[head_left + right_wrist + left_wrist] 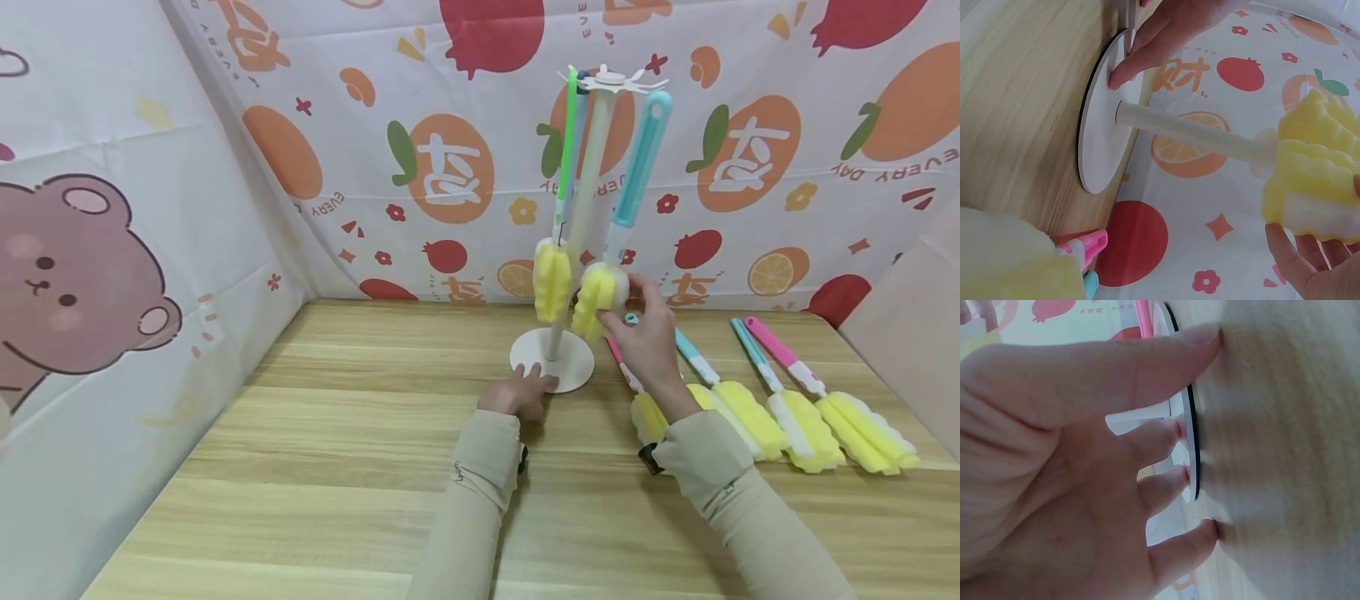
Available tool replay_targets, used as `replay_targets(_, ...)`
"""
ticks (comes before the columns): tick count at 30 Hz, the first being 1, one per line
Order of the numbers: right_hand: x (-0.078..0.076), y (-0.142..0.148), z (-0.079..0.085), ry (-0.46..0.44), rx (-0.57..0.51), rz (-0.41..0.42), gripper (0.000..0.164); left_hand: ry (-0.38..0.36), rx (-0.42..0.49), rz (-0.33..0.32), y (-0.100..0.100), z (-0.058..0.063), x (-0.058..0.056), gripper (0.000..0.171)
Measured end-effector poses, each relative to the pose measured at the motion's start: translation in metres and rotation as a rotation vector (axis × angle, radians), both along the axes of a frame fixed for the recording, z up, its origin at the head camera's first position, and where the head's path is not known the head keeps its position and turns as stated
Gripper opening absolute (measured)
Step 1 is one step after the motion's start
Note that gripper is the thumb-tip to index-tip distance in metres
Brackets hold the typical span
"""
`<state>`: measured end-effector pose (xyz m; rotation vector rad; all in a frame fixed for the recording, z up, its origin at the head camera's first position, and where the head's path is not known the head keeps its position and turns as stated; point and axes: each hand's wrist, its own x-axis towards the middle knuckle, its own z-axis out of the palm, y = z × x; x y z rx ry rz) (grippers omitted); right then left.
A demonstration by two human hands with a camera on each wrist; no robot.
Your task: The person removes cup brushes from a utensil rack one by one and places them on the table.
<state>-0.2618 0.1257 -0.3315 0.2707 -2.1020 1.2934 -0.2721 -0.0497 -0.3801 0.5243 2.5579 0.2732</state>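
Note:
A white stand with a round base (573,379), an upright pole (592,179) and a hooked top (610,78) stands on the table. My left hand (517,395) rests at the front of the base, some fingertips on its rim; in the left wrist view the thumb (1147,369) reaches past the rim. With my right hand (649,342) I hold the yellow-and-white sponge head (1319,187) of a teal-handled sponge brush (641,162), thumb and fingers on opposite sides. Its handle top is just below the hooks. A green-handled sponge brush (566,150) hangs left of the pole, partly covering a blue-handled one behind.
Several sponge brushes lie on the table at the right, including a pink-handled one (783,348) and a teal-handled one (756,354). My right forearm passes over part of them. A fruit-print cloth (450,75) hangs close behind the stand.

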Motion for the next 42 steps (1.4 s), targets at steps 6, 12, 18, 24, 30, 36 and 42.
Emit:
replay_targets(6, 0.000, 0.003, -0.001, -0.013, -0.029, -0.016, 0.050, 0.004, -0.003, -0.007, 0.000, 0.000, 0.000, 0.068)
replay_targets(12, 0.000, 0.009, 0.000, -0.034, -0.019, -0.032, 0.051, 0.012, -0.010, -0.006, 0.000, -0.001, -0.002, 0.066)
replay_targets(18, 0.000, 0.011, -0.001, -0.056, 0.000, -0.053, 0.052, 0.013, -0.010, -0.016, 0.000, 0.000, -0.002, 0.066)
replay_targets(24, -0.001, 0.014, 0.000, -0.046, 0.006, -0.047, 0.051, 0.008, -0.001, -0.009, -0.001, 0.000, -0.001, 0.067)
replay_targets(30, -0.001, 0.018, 0.001, -0.071, 0.004, -0.063, 0.050, 0.000, 0.003, 0.003, -0.002, 0.000, -0.001, 0.067)
replay_targets(36, -0.001, 0.020, 0.002, -0.085, 0.011, -0.094, 0.048, 0.001, -0.011, 0.004, -0.001, 0.000, -0.002, 0.067)
replay_targets(42, -0.001, 0.021, 0.001, -0.095, 0.016, -0.110, 0.048, -0.003, -0.017, 0.008, 0.000, 0.000, -0.001, 0.067)
